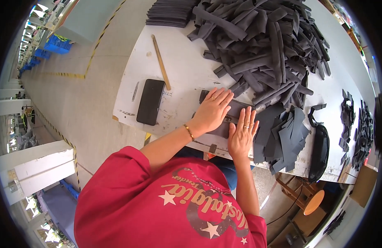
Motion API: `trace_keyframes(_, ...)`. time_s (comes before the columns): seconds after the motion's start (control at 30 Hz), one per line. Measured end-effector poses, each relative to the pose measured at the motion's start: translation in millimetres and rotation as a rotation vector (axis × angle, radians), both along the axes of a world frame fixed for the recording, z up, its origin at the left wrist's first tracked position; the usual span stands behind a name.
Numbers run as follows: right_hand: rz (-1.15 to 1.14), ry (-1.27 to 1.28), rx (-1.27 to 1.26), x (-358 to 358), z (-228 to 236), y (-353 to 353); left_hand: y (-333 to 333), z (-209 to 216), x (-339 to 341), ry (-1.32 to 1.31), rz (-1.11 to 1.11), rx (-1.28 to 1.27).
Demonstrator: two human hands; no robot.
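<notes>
A dark grey fabric strip (236, 107) lies across the table in front of me, partly hidden by both hands. My left hand (212, 108) rests on its left part, fingers stretched out flat and pointing away from me. On its right end lies my right hand (242, 134), fingers also straight, with the palm toward the table's front edge. More dark material (221, 130) shows between my wrists. Just right of my right hand, flat dark grey cut pieces (282, 136) overlap in a loose pile. Beyond the hands rises a big heap of folded dark strips (257, 49).
Left of my hands lie a black phone (150, 102) and a thin wooden stick (161, 62). A neat stack of dark strips (169, 12) stands at the far edge. A black mesh basket (319, 153) sits right, near a wooden stool (314, 202). Blue crates (57, 44) stand across the floor.
</notes>
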State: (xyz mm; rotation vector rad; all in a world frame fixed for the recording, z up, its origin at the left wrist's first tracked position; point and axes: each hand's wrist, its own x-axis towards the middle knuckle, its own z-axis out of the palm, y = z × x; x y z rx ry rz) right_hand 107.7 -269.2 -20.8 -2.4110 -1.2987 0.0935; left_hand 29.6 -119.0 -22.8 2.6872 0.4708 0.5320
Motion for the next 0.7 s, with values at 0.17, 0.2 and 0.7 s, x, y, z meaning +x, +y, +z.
trace_keyframes(0.17, -0.002, 0.056, 0.039, 0, -1, -3, -2, -3, 0, 0.009, -0.011, 0.017)
trace_keyframes(0.2, 0.006, 0.047, -0.006, 1, 2, -2, -1, -5, 0, 0.000, -0.007, 0.026)
trace_keyframes(0.7, -0.317, 0.950, 0.377, 43, 38, -6, 28, 13, -36, -0.298, 0.500, -1.139)
